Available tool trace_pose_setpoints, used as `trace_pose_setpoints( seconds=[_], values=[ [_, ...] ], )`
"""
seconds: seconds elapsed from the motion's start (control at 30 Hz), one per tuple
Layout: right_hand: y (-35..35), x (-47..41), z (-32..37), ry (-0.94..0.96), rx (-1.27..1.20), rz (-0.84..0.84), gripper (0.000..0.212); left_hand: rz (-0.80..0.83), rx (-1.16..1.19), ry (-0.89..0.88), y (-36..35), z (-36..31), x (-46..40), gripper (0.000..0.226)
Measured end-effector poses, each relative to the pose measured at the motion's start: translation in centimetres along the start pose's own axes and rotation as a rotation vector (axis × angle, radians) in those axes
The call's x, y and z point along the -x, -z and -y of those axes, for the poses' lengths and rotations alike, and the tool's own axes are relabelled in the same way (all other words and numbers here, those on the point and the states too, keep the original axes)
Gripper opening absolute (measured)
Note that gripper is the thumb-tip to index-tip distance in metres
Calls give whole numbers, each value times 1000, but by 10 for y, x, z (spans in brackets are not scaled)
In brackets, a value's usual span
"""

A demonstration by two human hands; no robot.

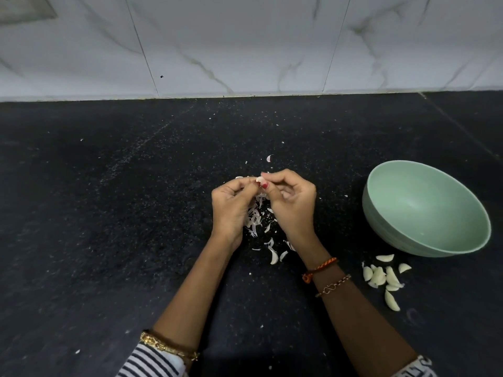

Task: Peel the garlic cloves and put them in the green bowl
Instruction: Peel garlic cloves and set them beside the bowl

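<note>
A small white garlic clove (260,180) is pinched between the fingertips of my left hand (232,206) and my right hand (292,204), held above the black counter. Both hands have curled fingers, and the right thumbnail presses against the clove. The green bowl (402,242) stands to the right of my hands; what shows of its inside holds nothing. Several garlic cloves (385,277) lie in a loose cluster on the counter just in front of the bowl. One more clove (273,257) lies near my right wrist.
Papery garlic skins (255,219) are scattered under and between my hands, with a few flecks farther back. The black speckled counter (109,213) runs to a white marble-tiled wall (245,44) at the back.
</note>
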State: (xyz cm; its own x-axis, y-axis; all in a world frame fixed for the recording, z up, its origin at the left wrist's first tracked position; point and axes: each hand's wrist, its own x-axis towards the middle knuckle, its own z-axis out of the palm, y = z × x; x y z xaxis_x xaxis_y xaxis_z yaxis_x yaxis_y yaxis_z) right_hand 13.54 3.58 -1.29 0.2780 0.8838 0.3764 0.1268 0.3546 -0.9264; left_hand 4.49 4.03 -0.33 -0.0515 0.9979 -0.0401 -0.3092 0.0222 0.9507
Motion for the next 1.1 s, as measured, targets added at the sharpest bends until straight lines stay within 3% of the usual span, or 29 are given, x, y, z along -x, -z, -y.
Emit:
trace_pose_setpoints(
  seconds=[0.17, 0.33, 0.7, 1.1],
  values=[
    [9, -4, 3, -290, -264, 23, 14, -68, 36, -14, 7, -2, -6, 20],
    [9, -1, 6, -339, -264, 149, 10, 88, -29, -119, 11, -3, -5, 14],
    [11, -3, 10, -553, -464, 202, 13, 58, -20, -87, 14, 1, -7, 14],
    [4, 0, 10, -493, -402, 143, 18, 75, 76, -57, 10, -1, -5, 23]
  ],
)
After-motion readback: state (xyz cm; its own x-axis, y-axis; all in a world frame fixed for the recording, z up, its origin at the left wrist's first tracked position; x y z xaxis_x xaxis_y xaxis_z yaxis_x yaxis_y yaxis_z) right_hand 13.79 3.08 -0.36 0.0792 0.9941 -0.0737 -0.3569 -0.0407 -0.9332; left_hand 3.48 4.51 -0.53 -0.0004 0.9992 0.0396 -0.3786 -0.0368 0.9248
